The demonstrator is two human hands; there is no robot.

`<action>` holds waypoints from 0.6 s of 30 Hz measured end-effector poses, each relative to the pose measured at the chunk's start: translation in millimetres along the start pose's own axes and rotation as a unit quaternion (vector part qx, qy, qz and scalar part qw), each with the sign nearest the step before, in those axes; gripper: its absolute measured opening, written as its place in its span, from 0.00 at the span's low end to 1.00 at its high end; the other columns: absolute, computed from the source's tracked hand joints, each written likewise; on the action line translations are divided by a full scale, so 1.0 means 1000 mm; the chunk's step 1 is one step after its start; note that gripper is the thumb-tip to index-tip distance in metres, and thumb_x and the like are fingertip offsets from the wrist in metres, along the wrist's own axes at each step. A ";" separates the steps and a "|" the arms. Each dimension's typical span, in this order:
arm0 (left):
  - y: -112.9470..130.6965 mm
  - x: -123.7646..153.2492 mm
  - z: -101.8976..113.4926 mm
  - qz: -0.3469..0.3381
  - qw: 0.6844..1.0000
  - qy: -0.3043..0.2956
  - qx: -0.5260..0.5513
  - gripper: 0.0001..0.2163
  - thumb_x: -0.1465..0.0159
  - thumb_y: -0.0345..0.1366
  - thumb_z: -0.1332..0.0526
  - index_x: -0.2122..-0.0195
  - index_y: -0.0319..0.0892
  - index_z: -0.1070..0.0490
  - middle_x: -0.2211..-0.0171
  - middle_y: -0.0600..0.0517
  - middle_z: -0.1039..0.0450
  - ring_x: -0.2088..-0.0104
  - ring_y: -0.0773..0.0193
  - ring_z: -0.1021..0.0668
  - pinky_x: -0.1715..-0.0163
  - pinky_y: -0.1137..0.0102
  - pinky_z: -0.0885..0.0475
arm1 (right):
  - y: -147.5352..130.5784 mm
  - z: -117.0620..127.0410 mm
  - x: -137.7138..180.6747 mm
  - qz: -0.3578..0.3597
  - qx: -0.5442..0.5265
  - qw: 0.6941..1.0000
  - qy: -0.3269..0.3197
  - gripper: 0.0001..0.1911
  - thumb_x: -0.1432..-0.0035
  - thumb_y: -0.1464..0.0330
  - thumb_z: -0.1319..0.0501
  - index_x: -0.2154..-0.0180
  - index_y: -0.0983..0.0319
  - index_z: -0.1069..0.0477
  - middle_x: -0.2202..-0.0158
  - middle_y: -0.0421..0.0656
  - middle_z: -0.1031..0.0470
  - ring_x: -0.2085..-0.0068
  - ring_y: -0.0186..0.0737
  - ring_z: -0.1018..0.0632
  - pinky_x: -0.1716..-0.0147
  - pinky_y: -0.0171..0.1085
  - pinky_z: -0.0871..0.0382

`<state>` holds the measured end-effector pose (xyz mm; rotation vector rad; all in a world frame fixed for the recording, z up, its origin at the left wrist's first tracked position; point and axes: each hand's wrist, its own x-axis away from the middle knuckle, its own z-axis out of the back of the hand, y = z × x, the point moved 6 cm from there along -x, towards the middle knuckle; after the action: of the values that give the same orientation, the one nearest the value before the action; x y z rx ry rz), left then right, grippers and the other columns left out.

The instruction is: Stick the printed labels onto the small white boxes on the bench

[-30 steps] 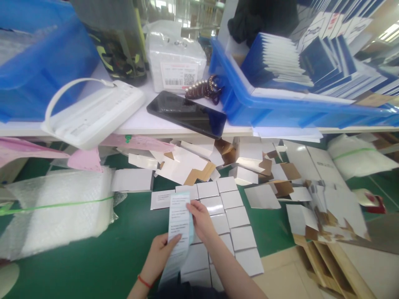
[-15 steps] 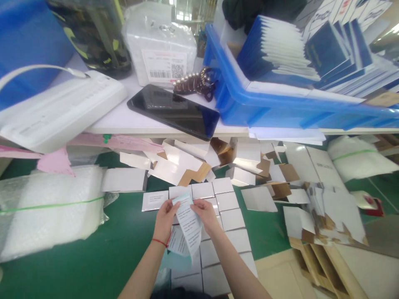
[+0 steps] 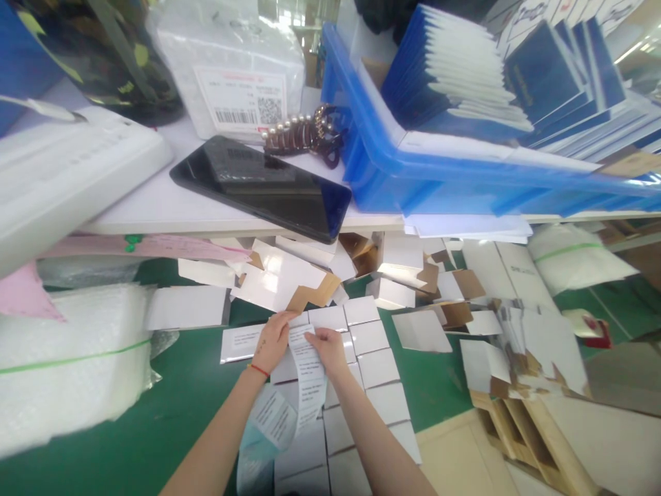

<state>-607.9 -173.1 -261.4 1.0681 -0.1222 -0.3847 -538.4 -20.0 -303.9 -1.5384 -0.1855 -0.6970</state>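
Pinching one printed label strip (image 3: pixel 308 375) between left hand (image 3: pixel 272 342) and right hand (image 3: pixel 329 350), text too blurred to read, white boxes (image 3: pixel 379 366) in two rows beneath, one black phone (image 3: pixel 263 186) behind.

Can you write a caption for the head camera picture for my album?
Both hands, left hand and right hand, pinch a label strip over white boxes.

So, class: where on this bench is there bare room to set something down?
Bare green mat lies between the bubble-wrap bundle and the left hand; another patch sits right of the white box rows. Under the shelf it is crowded.
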 end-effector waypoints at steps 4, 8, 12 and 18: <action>-0.015 -0.027 -0.006 -0.017 0.998 -0.039 -0.039 0.25 0.39 0.30 0.55 0.43 0.30 0.31 0.42 0.41 0.32 0.40 0.57 0.31 0.36 0.57 0.39 | -0.001 0.005 -0.003 -0.006 0.009 1.000 0.010 0.19 0.59 0.55 0.34 0.76 0.66 0.27 0.78 0.42 0.29 0.75 0.35 0.32 0.74 0.35 0.42; -0.028 -0.033 0.002 0.102 0.995 -0.018 0.010 0.23 0.37 0.38 0.51 0.47 0.33 0.28 0.46 0.42 0.28 0.44 0.54 0.27 0.38 0.56 0.37 | -0.003 0.001 -0.007 0.005 0.017 1.000 0.017 0.19 0.58 0.54 0.34 0.79 0.65 0.30 0.80 0.39 0.32 0.76 0.33 0.35 0.75 0.34 0.45; -0.039 -0.009 0.008 0.283 0.953 0.022 0.106 0.23 0.40 0.54 0.43 0.60 0.38 0.23 0.59 0.42 0.22 0.56 0.50 0.21 0.48 0.55 0.28 | -0.003 -0.007 -0.012 0.011 0.049 0.999 0.016 0.20 0.56 0.54 0.36 0.77 0.66 0.29 0.79 0.40 0.32 0.75 0.33 0.35 0.75 0.34 0.45; -0.018 -0.008 0.032 0.303 0.918 0.123 0.222 0.32 0.52 0.63 0.39 0.63 0.34 0.25 0.62 0.40 0.23 0.63 0.54 0.23 0.58 0.60 0.27 | -0.003 -0.015 -0.012 -0.017 0.032 0.999 0.014 0.21 0.58 0.53 0.35 0.81 0.64 0.37 0.82 0.36 0.41 0.77 0.30 0.41 0.77 0.34 0.50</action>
<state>-628.6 -203.9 -260.9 1.4484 -0.3176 0.3598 -554.3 -30.5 -309.0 -1.4667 -0.2122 -0.7318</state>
